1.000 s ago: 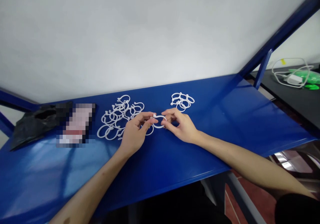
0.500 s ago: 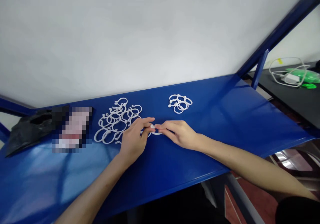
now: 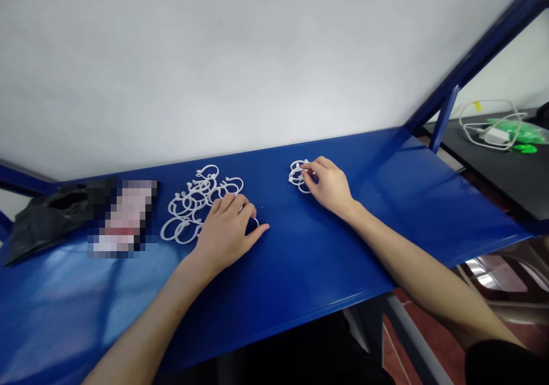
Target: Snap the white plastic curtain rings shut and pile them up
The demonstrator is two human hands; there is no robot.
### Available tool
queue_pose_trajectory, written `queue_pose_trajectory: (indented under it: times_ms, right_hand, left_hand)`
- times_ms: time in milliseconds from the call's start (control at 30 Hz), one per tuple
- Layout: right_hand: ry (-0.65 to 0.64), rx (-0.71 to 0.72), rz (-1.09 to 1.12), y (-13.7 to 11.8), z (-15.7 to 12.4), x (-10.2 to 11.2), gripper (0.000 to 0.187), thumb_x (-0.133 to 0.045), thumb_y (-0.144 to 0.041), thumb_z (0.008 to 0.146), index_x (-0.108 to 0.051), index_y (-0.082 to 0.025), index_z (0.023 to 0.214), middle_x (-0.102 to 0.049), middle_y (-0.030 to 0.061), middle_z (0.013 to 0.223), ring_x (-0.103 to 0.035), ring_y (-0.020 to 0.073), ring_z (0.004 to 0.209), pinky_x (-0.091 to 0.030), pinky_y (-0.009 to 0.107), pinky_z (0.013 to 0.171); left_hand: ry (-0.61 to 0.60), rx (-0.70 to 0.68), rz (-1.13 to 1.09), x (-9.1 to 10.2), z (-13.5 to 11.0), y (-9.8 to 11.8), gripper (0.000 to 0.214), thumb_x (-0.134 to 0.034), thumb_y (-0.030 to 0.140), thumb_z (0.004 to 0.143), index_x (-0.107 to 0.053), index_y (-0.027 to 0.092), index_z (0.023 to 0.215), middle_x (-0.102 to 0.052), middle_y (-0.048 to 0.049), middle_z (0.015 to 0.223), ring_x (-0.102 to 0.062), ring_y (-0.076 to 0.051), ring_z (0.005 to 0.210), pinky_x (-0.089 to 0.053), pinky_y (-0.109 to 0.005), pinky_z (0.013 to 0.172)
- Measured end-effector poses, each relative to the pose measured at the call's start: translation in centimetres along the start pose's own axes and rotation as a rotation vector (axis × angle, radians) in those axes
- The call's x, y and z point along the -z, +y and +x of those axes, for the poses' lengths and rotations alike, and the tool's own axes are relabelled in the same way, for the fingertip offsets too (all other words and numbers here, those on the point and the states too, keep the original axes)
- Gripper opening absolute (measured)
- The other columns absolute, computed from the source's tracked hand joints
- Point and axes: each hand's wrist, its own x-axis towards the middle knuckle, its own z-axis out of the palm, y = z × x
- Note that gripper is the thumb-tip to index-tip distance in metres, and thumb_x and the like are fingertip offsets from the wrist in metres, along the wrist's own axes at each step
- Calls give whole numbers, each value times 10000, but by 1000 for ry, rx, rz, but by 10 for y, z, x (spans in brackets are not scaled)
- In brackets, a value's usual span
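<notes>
Two groups of white plastic shower curtain rings lie on the blue table (image 3: 278,293). The larger pile of rings (image 3: 189,205) is left of centre, tangled together. My left hand (image 3: 227,225) rests over its right side, thumb stretched out and fingers apart, covering some of the rings. On the right, my right hand (image 3: 328,185) is at the small group of rings (image 3: 295,176). Thumb and forefinger pinch a white ring there, and the hand hides part of the group.
A black plastic bag (image 3: 47,213) and a blurred flat item (image 3: 128,207) lie at the left. White wall stands behind, with a blue frame post (image 3: 446,119) at the right. Beyond it, a white charger with cable (image 3: 495,136) and green plastic (image 3: 523,130) sit on a dark table.
Both hands were together at centre with a ring between them. My right hand has moved up and right to the small group with a ring. My left hand has opened over the larger pile.
</notes>
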Motion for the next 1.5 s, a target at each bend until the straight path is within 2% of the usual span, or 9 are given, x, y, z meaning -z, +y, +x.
queue_pose_trajectory:
  times_ms: [233, 500, 633, 733, 900, 1000, 1133, 1233, 1500]
  right_hand:
    - [-38, -58, 21, -7, 0, -1, 328, -583, -215, 930, -626, -170, 1252, -676, 58, 889, -623, 227, 848, -528, 358, 760]
    - [-57, 46, 92, -25, -6, 7, 284, -527, -219, 979, -625, -173, 1241, -689, 78, 941, -632, 234, 888, -529, 380, 809]
    - [-113, 204, 221, -42, -15, 9, 267, -510, -256, 1009, -625, -166, 1232, -687, 80, 959, -640, 218, 900, -541, 379, 836]
    - [-253, 291, 338, -57, -25, 10, 296, -546, -322, 1010, -601, -165, 1255, -690, 82, 998, -653, 214, 926, -558, 372, 825]
    - [-405, 213, 482, -66, -34, 5, 360, -643, -345, 955, -538, -190, 1263, -693, 84, 1076, -675, 210, 938, -577, 378, 821]
    - [-371, 160, 613, -62, -34, 2, 191, -579, -257, 983, -563, -182, 1157, -684, 38, 915, -670, 151, 775, -572, 302, 720]
    - [-270, 181, 711, -61, -33, 3, 205, -545, -221, 1000, -593, -191, 1197, -692, 33, 935, -654, 123, 741, -560, 270, 693]
    - [-254, 241, 707, -65, -33, 7, 175, -547, -212, 1004, -657, -198, 1139, -690, 34, 924, -650, 127, 762, -555, 266, 698]
    - [-249, 348, 756, -69, -38, 12, 269, -497, -180, 1029, -651, -195, 1249, -706, 73, 1044, -673, 150, 948, -587, 306, 838]
  left_hand:
    - [-97, -18, -56, 4, -1, -3, 286, -543, 449, 963, -673, 196, 985, -660, -92, 1055, -549, -279, 1001, -431, -468, 900]
    - [-148, -47, -129, 11, -1, -13, 282, -491, 169, 900, -692, 227, 1090, -693, -77, 1058, -573, -277, 1034, -412, -479, 900]
    - [-78, -33, -152, 4, 1, -13, 242, -481, 193, 954, -683, 219, 1085, -709, -71, 1029, -588, -266, 1019, -421, -453, 889]
    - [23, -6, -183, 1, 2, -8, 202, -495, 209, 969, -652, 208, 1096, -705, -60, 1010, -596, -245, 991, -435, -427, 882]
    - [173, 41, -359, 3, 5, 4, 99, -550, 186, 945, -625, 210, 1006, -683, -22, 955, -624, -186, 932, -488, -358, 882]
    - [236, 138, -511, 4, 7, 9, 174, -608, 197, 918, -623, 220, 1091, -684, -5, 965, -645, -144, 862, -525, -300, 824]
    - [197, 254, -609, 3, 8, 8, 171, -618, 264, 922, -689, 228, 1073, -718, 0, 911, -648, -137, 771, -538, -282, 757]
    - [158, 217, -625, 1, 6, 7, 202, -552, 256, 953, -740, 235, 881, -715, 6, 810, -638, -136, 728, -525, -264, 704]
    - [314, 44, -602, -2, 3, 12, 209, -567, 144, 936, -726, 223, 826, -722, 7, 782, -626, -131, 756, -519, -243, 694]
